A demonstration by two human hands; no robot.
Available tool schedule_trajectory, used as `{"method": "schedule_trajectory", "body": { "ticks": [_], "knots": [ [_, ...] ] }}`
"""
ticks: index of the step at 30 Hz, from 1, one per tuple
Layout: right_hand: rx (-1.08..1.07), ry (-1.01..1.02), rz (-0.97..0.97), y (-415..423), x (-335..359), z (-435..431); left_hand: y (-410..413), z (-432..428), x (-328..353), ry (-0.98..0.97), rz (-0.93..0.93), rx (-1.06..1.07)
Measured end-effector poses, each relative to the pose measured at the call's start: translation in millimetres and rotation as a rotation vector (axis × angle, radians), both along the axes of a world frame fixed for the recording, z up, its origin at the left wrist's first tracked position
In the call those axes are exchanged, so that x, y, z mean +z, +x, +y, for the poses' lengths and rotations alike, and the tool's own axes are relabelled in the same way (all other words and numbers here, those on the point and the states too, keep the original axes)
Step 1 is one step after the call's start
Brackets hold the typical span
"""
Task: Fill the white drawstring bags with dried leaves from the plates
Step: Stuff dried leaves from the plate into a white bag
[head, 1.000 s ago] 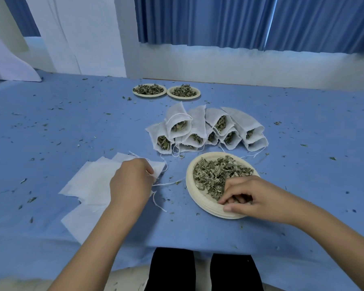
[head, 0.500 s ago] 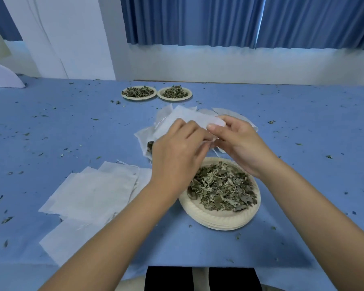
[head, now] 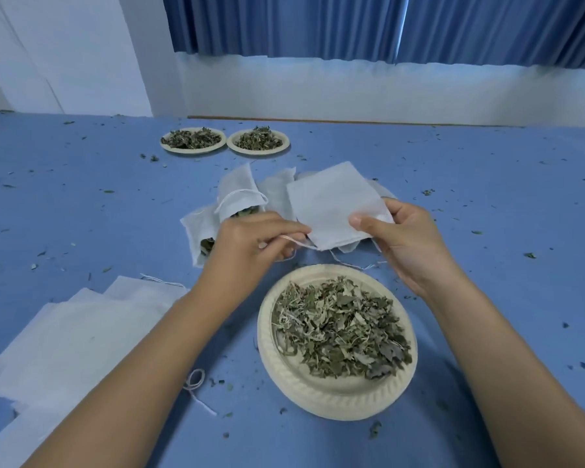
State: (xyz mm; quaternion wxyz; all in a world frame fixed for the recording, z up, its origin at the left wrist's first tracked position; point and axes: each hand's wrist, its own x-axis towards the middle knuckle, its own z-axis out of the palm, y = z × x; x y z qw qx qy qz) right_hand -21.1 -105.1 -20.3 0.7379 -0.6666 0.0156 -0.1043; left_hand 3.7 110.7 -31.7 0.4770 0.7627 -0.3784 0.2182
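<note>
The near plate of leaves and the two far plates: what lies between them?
Head view: a heap of filled bags, and before it an empty bag held by the left hand and right hand.

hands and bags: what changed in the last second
The left hand left the flat bag stack and the right hand left the leaves on the near plate. Both rose and now pinch one empty bag between them, the left at its drawstring corner. Plate, filled bags and stack stayed put.
</note>
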Motion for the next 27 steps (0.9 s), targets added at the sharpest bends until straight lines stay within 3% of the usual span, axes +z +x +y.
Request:
{"method": "schedule_trajectory", "body": {
  "ticks": [4,10,12,15,18,23,27],
  "knots": [
    [0.013,-0.014,-0.037,-4,0,-2,-1,9,7,-0.193,0.454,-0.212],
    [0.005,-0.219,-0.085,-13,3,7,-5,11,17,-0.369,0.842,-0.563],
    [0.033,-0.283,-0.087,-17,2,14,-7,8,16,-0.38,0.815,-0.494],
    [0.082,-0.362,-0.075,-22,1,22,-7,7,12,-0.205,0.542,-0.176],
    [0.129,-0.362,-0.083,-26,3,25,-8,4,11,-0.168,0.383,-0.127],
    [0.149,-0.317,-0.098,-28,-1,31,-17,-8,7,-0.126,0.339,-0.204],
    [0.138,-0.124,-0.054,-27,-6,31,-18,-7,6,-0.165,0.441,-0.187]
  ]
}}
